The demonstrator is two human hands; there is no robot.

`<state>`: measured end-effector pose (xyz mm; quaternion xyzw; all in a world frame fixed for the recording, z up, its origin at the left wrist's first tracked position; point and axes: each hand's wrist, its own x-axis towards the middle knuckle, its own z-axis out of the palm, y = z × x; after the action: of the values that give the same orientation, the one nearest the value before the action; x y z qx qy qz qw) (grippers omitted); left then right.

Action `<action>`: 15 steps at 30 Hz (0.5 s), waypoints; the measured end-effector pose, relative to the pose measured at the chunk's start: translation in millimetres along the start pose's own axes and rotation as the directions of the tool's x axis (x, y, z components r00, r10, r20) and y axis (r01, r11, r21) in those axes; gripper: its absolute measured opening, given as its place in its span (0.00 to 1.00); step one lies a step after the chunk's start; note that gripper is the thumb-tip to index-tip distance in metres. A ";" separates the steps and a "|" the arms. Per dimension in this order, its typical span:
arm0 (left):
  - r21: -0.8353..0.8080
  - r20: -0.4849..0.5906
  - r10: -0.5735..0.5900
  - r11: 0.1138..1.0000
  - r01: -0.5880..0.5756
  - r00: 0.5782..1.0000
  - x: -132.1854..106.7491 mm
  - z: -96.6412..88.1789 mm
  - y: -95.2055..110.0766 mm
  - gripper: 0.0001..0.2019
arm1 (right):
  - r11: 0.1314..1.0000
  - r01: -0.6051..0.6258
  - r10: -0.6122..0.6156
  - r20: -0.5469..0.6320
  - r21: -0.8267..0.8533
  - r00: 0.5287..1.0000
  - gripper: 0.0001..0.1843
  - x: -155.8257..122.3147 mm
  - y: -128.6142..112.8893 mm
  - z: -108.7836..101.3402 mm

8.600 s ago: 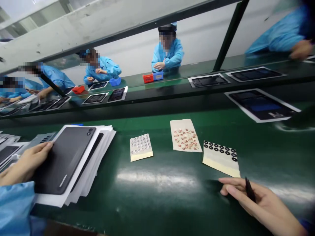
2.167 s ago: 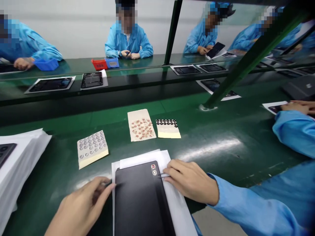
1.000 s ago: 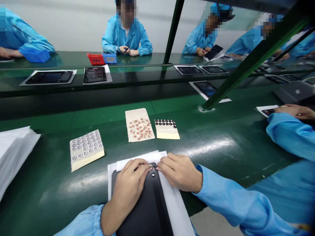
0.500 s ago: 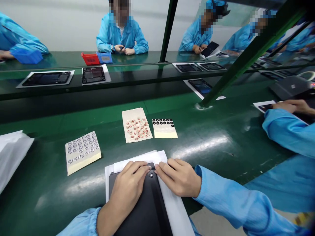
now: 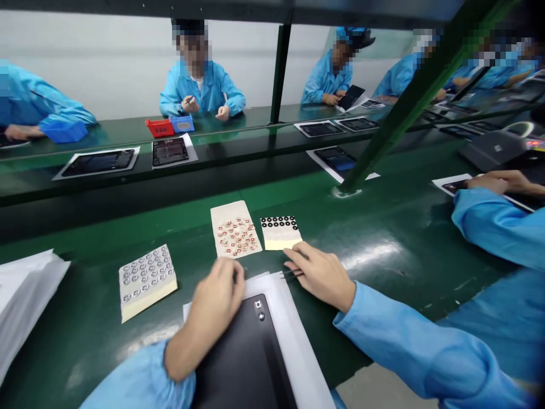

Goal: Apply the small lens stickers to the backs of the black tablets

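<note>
a black tablet [image 5: 249,363] lies back up on white paper [image 5: 304,346] on the green counter [image 5: 91,324]. the left hand [image 5: 217,307] hides its far left corner, fingers curled; whether they hold anything i cannot tell. the right hand [image 5: 321,276] grips tweezers [image 5: 293,273] near the paper's far right corner. farther out, left to right, lie a clear-ring sheet [image 5: 147,278], a red-tab sheet [image 5: 236,233] and a black-ring sheet [image 5: 281,234].

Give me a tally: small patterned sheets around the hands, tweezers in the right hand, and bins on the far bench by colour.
Small patterned sheets: 3 (left sheet, middle sheet, right sheet)
Pairs of tweezers: 1
Red bins: 1
Blue bins: 2
Total: 7
</note>
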<state>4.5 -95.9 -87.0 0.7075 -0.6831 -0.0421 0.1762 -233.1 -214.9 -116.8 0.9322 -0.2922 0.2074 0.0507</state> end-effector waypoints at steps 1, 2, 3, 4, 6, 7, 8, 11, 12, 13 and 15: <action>0.093 -0.056 -0.007 0.996 0.012 0.998 12.8 -3.4 -10.2 0.06 | 0.996 0.032 -0.026 0.072 -0.085 0.997 0.12 3.5 9.1 2.1; 0.217 -0.092 0.017 0.976 0.004 0.996 24.8 -5.7 -20.5 0.09 | 0.986 0.073 -0.052 0.140 -0.149 0.989 0.12 6.3 16.5 4.5; 0.331 -0.076 0.073 0.942 -0.044 0.994 35.4 -6.9 -30.2 0.10 | 0.975 0.116 -0.079 0.197 -0.188 0.977 0.12 8.5 22.0 7.0; 0.416 -0.015 0.140 0.901 -0.122 0.990 43.9 -7.3 -38.7 0.11 | 0.967 0.152 -0.102 0.238 -0.203 0.966 0.11 9.9 25.7 9.6; 0.466 0.153 0.257 0.833 -0.299 0.954 53.8 -6.5 -51.1 0.11 | 0.964 0.189 -0.134 0.271 -0.189 0.953 0.10 10.9 29.2 14.4; 0.458 0.212 0.294 0.812 -0.360 0.932 55.6 -6.3 -54.9 0.11 | 0.965 0.193 -0.141 0.274 -0.176 0.951 0.10 10.8 29.9 16.3; 0.447 0.244 0.309 0.805 -0.390 0.919 56.0 -6.6 -57.4 0.12 | 0.967 0.195 -0.145 0.277 -0.165 0.950 0.10 10.5 30.6 17.9; 0.405 0.261 0.237 0.853 -0.329 0.936 55.3 -10.7 -57.8 0.19 | 0.975 0.183 -0.143 0.273 -0.127 0.951 0.08 9.0 33.1 20.5; 0.361 0.243 0.185 0.894 -0.266 0.952 55.8 -12.3 -55.2 0.19 | 0.979 0.169 -0.134 0.264 -0.116 0.955 0.08 8.5 33.9 20.9; 0.288 0.215 0.126 0.940 -0.186 0.968 57.0 -13.3 -50.9 0.18 | 0.982 0.153 -0.122 0.253 -0.106 0.960 0.07 7.8 34.2 21.0; 0.055 0.188 -0.001 0.998 -0.009 0.982 60.5 -11.9 -36.7 0.15 | 0.989 0.118 -0.095 0.229 -0.086 0.969 0.06 5.8 32.9 20.7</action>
<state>46.8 -152.9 -76.2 0.7037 -0.6989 -0.0892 0.0913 -240.0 -249.5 -134.1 0.9603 -0.2555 0.0833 0.0747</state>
